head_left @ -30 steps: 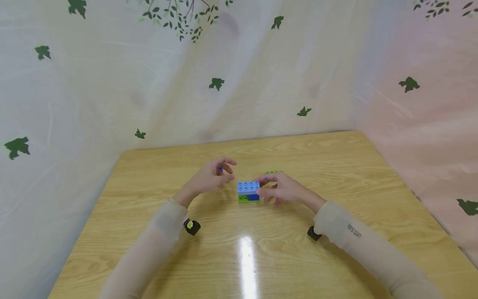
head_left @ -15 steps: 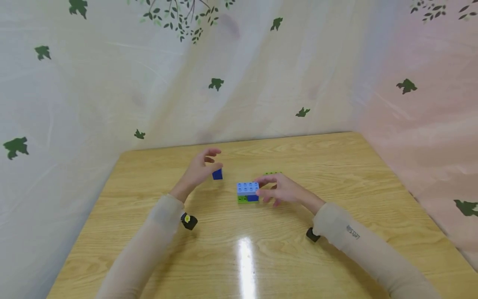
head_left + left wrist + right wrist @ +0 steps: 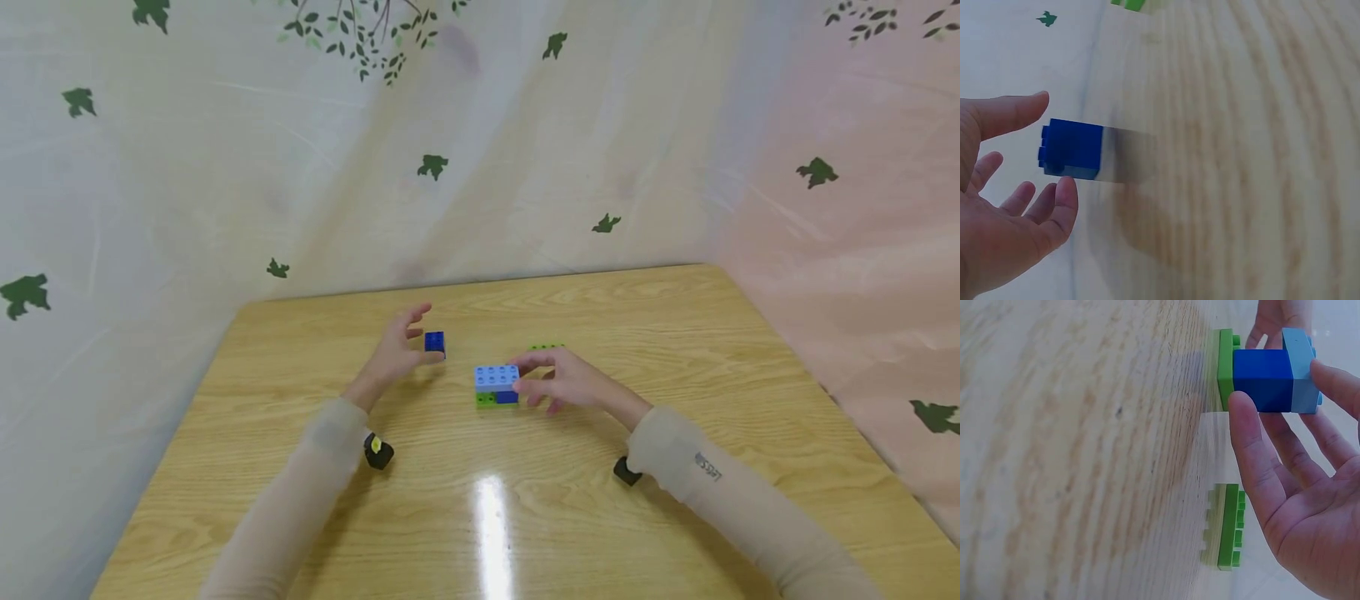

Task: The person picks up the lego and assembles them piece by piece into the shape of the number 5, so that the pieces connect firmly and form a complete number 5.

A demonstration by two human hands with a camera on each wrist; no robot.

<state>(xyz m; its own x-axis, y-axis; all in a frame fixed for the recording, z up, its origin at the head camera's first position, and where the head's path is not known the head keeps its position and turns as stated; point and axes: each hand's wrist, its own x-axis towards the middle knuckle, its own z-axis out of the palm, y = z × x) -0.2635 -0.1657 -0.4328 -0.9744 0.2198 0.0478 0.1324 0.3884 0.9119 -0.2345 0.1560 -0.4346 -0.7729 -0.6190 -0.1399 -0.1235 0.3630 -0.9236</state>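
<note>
A loose dark blue brick (image 3: 1072, 149) stands on the table, studs up. My left hand (image 3: 393, 350) reaches around it, thumb and fingers spread on either side and apart from a grip in the left wrist view. Near the table's middle is a small stack: a light blue brick (image 3: 495, 377) on top, a dark blue brick (image 3: 1263, 378) under one end, and a green brick plate (image 3: 1226, 369) at the bottom. My right hand (image 3: 568, 379) holds this stack at its right end, with fingertips on the light blue and dark blue bricks.
Another low green brick plate (image 3: 1229, 528) lies on the wooden table (image 3: 585, 517), mostly hidden behind my right hand in the head view. A pale curtain (image 3: 510, 125) with leaf and bird prints hangs along the table's far edge.
My left hand has moved left from beside the stack to the loose dark blue brick, which now shows more fully. The right hand stays at the stack.
</note>
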